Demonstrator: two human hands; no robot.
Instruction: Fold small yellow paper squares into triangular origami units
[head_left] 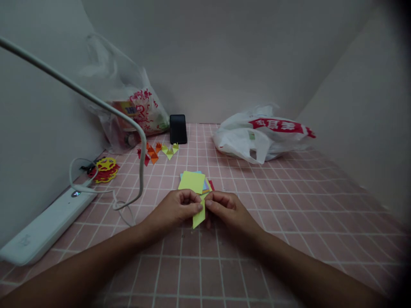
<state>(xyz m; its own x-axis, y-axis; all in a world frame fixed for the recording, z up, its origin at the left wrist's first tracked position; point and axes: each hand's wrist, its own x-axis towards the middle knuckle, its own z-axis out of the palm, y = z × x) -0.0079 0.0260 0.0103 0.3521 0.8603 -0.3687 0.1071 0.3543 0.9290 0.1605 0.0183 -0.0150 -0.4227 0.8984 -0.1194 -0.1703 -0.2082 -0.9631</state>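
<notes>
A folded piece of yellow paper (199,217) is held between my two hands above the tiled surface, its lower end coming to a slanted point. My left hand (180,206) pinches its left edge between thumb and fingers. On the other side, my right hand (226,208) pinches the right edge near the top. Just beyond the fingers lies a stack of coloured square paper (192,181), yellow on top, with blue, purple and red edges peeking out. My fingers hide part of the folded sheet.
Small folded paper pieces (154,153) in red, orange and yellow lie farther back, near a black phone (178,128). Plastic bags stand at back left (147,107) and back right (266,137). A white power strip (48,224), yellow and red cutouts (104,170) and a grey-white cable (80,90) occupy the left.
</notes>
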